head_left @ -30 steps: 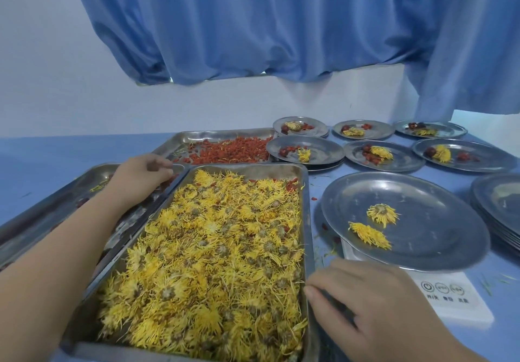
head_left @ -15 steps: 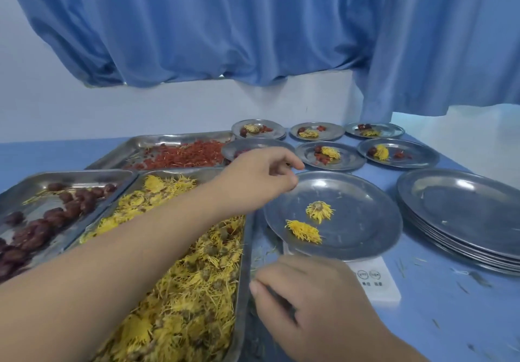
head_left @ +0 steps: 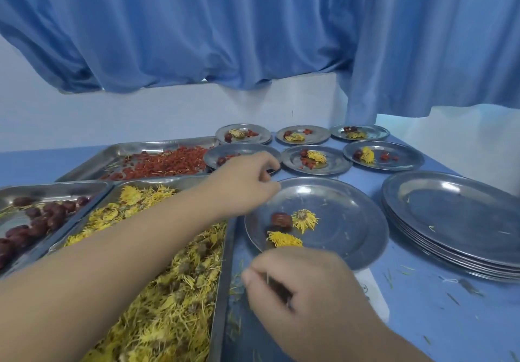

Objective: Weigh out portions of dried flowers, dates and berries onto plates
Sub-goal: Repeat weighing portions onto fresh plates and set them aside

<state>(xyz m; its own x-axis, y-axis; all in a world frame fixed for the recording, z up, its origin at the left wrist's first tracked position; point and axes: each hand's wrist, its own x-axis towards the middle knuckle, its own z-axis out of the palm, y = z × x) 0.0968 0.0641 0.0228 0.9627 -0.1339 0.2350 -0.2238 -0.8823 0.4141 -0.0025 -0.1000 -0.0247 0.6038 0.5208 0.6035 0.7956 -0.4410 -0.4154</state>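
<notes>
Left hand (head_left: 247, 184), fingers loosely curled and seemingly empty, hovers over the plate (head_left: 351, 215) holding a date (head_left: 281, 219) and two flowers (head_left: 305, 219); right hand (head_left: 304, 291) curled, grip unclear; berries (head_left: 163, 163) should next land gently mid-plate.

Everything is placed from the large plate (head_left: 351, 221) on the white scale (head_left: 372, 288).

- **Left:** The flower tray (head_left: 222, 291) has its rim just beside the plate. A forearm (head_left: 126, 243) slants across the tray, and the left hand (head_left: 247, 187) hangs over the plate's far-left rim.
- **Near rim:** The right hand (head_left: 304, 291) covers it.
- **Behind:** Six small filled plates (head_left: 339, 161) stand in two rows with only narrow gaps between them. The berry tray (head_left: 135, 149) closes the far left.
- **Right:** A strip of bare desk (head_left: 422, 319) runs between the plate and the stack of plates (head_left: 450, 215). It widens toward the near side, where loose petals lie scattered.
- **On the plate:** The right half lies uncovered.
</notes>
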